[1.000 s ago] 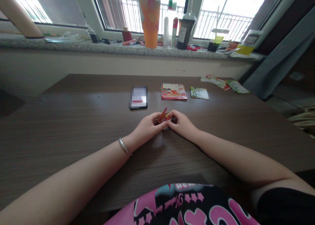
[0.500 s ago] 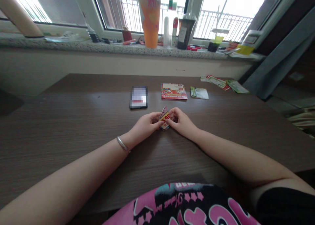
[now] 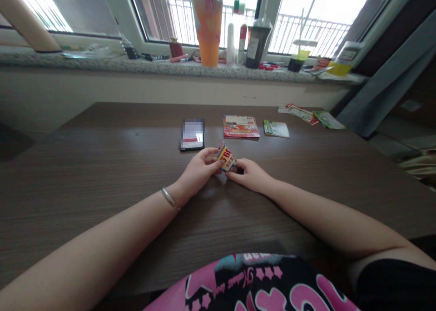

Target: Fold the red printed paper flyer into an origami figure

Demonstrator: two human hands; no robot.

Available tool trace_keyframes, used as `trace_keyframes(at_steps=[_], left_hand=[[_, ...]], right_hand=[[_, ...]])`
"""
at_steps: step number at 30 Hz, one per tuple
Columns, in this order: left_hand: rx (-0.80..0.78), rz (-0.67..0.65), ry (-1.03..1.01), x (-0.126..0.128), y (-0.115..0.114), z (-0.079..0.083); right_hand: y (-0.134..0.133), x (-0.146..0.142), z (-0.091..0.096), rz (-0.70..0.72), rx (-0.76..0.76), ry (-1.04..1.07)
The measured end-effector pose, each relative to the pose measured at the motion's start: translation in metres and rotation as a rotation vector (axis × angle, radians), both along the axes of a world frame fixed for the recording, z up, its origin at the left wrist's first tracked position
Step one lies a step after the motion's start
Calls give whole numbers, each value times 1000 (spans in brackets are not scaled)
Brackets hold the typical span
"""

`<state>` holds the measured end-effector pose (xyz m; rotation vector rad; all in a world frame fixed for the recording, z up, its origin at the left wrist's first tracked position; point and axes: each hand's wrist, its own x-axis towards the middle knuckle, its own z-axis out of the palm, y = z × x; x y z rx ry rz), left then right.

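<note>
A small piece of folded printed paper point(image 3: 226, 158), yellow with red figures and a pointed top, is held just over the table between both hands. My left hand point(image 3: 201, 168) pinches its left side, thumb across the front and fingers behind. At the lower right, my right hand point(image 3: 254, 175) has its thumb and fingers closed about the paper's edge; some of those fingertips are hidden behind it. Beyond the hands lies a stack of red and cream printed leaflets point(image 3: 241, 126).
A phone-like dark-edged device point(image 3: 191, 135) with a blurred screen lies left of the leaflets. Right of them are a smaller green-and-white stack point(image 3: 276, 129) and loose paper strips point(image 3: 303, 114). Cups and bottles, including a tall orange drink point(image 3: 208, 34), line the granite windowsill point(image 3: 163, 66).
The folded paper has turned so its yellow printed face shows more and has shifted slightly up and left. My right hand has moved lower, to the paper's lower right edge.
</note>
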<state>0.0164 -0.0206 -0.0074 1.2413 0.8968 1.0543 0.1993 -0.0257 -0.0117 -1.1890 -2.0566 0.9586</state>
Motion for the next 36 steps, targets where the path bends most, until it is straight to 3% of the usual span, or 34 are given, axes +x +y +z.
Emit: trace_keyframes(at_steps=[8, 24, 27, 33, 36], left_hand=[[89, 28, 47, 3, -4, 6], [117, 42, 56, 2, -5, 7], [117, 47, 57, 2, -5, 8], [116, 44, 56, 2, -5, 7], [139, 34, 59, 1, -5, 5]], right_hand=[[-1, 0, 5, -19, -18, -28], [0, 1, 6, -42, -81, 86], [1, 1, 4, -98, -70, 45], [2, 1, 3, -33, -34, 8], [0, 1, 6, -73, -33, 36]])
